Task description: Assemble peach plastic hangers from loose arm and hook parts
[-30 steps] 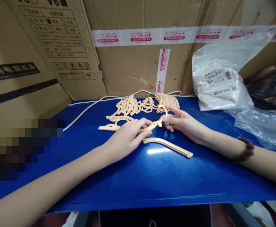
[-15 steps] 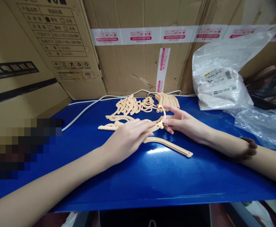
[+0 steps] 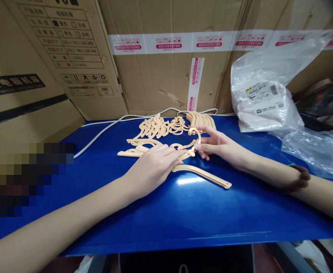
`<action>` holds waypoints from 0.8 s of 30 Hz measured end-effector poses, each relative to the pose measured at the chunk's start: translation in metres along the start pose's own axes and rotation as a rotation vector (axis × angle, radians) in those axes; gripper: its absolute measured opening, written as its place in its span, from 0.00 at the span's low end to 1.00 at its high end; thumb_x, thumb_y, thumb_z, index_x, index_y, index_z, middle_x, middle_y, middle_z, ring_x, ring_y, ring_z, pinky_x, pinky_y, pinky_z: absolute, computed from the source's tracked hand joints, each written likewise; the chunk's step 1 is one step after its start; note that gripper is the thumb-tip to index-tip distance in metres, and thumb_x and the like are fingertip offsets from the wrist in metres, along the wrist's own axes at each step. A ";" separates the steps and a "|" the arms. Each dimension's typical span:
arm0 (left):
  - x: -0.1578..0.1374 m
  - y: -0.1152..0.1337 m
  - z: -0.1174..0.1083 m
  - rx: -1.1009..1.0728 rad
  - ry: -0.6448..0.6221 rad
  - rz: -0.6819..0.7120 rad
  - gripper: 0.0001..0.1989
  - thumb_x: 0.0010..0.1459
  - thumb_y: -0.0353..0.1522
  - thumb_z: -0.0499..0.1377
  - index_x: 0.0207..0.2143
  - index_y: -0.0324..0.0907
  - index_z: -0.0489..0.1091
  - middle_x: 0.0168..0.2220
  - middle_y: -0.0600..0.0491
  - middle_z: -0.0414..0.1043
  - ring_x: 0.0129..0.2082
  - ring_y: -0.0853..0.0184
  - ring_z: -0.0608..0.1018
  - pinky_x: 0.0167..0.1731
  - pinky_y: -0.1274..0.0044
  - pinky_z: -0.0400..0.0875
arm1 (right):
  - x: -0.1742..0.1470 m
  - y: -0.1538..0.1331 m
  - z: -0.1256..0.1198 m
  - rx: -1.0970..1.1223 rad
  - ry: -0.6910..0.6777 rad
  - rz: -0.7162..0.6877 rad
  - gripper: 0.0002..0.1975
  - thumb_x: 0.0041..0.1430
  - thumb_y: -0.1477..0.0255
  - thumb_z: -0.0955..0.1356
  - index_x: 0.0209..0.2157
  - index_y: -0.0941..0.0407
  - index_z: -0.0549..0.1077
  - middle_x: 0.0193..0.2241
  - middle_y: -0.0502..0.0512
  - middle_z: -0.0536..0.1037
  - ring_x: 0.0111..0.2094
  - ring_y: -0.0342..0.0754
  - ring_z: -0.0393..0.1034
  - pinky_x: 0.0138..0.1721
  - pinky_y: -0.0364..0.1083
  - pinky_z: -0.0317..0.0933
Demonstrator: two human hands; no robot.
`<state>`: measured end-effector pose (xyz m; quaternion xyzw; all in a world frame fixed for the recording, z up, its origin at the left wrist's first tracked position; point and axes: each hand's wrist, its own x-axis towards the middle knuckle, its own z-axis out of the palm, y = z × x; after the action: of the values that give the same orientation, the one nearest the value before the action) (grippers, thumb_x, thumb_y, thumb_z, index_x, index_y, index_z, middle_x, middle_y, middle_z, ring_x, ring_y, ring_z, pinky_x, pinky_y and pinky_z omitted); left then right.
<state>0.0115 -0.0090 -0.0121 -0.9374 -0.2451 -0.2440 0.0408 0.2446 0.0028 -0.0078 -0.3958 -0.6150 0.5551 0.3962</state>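
Note:
My left hand (image 3: 150, 170) pinches a cream plastic hanger arm (image 3: 187, 155), most of which my fingers cover. A curved hanger hook (image 3: 199, 137) is between the thumb and fingers of my right hand (image 3: 221, 147), its lower end touching the tip of that arm. Whether the two are joined, I cannot tell. Just in front lies a loose hanger arm (image 3: 204, 174), slanting to the right. Behind my left hand are more hanger parts (image 3: 143, 141), partly hidden by it.
Piles of hanger arms (image 3: 152, 127), hooks (image 3: 177, 126) and curved arms (image 3: 201, 120) lie at the back of the blue table (image 3: 166, 223). A white cable (image 3: 98, 137) runs behind them. Cardboard boxes (image 3: 155, 83) wall the back and left; a plastic bag (image 3: 264, 94) stands right.
The hook has tilted and turned in my right hand, so its curve now shows wider. Its lower end and the held arm's tip have shifted slightly left and down.

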 end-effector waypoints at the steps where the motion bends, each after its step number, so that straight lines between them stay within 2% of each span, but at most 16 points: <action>1: 0.000 0.000 0.000 0.001 -0.006 -0.003 0.15 0.69 0.30 0.48 0.52 0.36 0.69 0.38 0.47 0.75 0.36 0.61 0.73 0.36 0.70 0.69 | 0.000 0.000 0.000 -0.003 0.000 0.002 0.32 0.52 0.70 0.73 0.56 0.55 0.58 0.24 0.43 0.72 0.24 0.40 0.65 0.25 0.41 0.59; 9: 0.001 0.001 0.001 0.008 0.001 0.003 0.14 0.68 0.29 0.48 0.50 0.35 0.70 0.39 0.47 0.75 0.36 0.61 0.74 0.36 0.70 0.69 | 0.000 0.000 0.000 -0.025 0.003 -0.011 0.31 0.52 0.70 0.73 0.54 0.55 0.58 0.25 0.44 0.73 0.24 0.40 0.65 0.25 0.42 0.58; 24: 0.001 0.004 0.004 0.082 -0.036 -0.004 0.18 0.71 0.33 0.43 0.51 0.37 0.69 0.41 0.47 0.76 0.38 0.62 0.75 0.39 0.70 0.68 | -0.004 -0.006 -0.004 -0.170 -0.029 -0.142 0.26 0.55 0.69 0.71 0.53 0.51 0.60 0.28 0.45 0.72 0.25 0.42 0.66 0.28 0.46 0.59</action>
<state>0.0159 -0.0110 -0.0146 -0.9386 -0.2577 -0.2170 0.0743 0.2491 0.0003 -0.0015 -0.3751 -0.6920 0.4773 0.3906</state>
